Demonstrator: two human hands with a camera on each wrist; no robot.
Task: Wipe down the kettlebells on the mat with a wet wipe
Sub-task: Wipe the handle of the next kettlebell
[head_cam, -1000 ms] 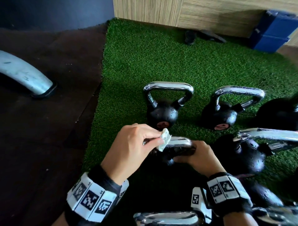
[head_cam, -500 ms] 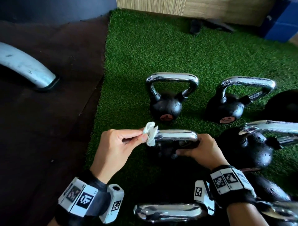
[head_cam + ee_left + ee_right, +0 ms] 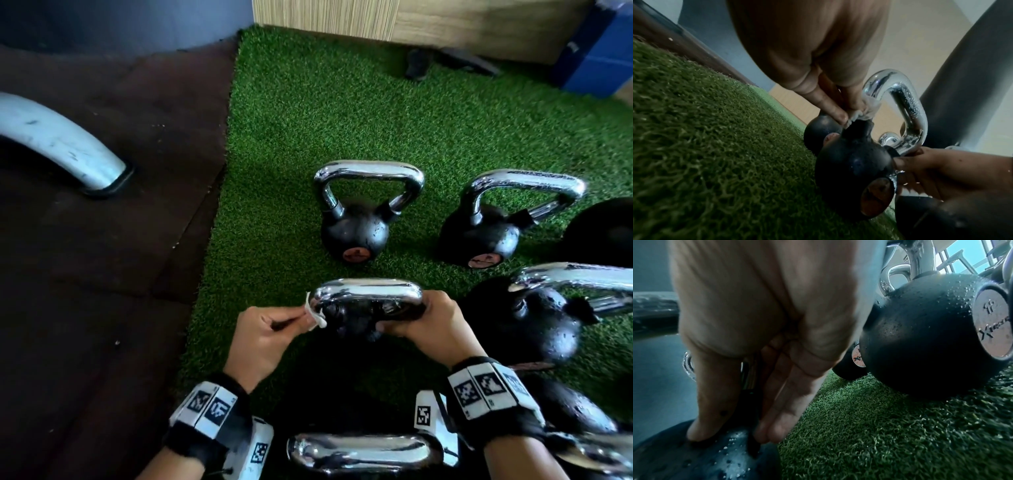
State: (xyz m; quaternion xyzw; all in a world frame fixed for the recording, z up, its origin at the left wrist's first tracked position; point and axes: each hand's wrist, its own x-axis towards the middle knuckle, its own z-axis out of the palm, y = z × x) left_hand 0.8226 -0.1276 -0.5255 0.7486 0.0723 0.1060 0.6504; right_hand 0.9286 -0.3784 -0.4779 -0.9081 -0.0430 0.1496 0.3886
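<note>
A small black kettlebell (image 3: 356,320) with a chrome handle (image 3: 368,294) stands on the green turf mat (image 3: 308,120), close in front of me. My left hand (image 3: 301,320) pinches a crumpled white wet wipe (image 3: 313,313) against the handle's left bend, where it meets the black body. In the left wrist view the wipe (image 3: 869,108) sits between my fingertips (image 3: 836,113) and the handle's leg (image 3: 906,104). My right hand (image 3: 404,318) holds the handle's right end, thumb and fingers (image 3: 781,410) pinching its leg above the wet body (image 3: 694,459).
Two more small kettlebells (image 3: 356,233) (image 3: 479,236) stand behind, and a bigger wet one (image 3: 534,322) is at the right. Another chrome handle (image 3: 363,452) lies nearest me. A dark rubber floor (image 3: 102,274) with a grey curved metal leg (image 3: 58,144) lies left.
My left hand has slid the wipe from the top of the handle leftward and down round its left bend. The right hand has kept its hold on the right end.
</note>
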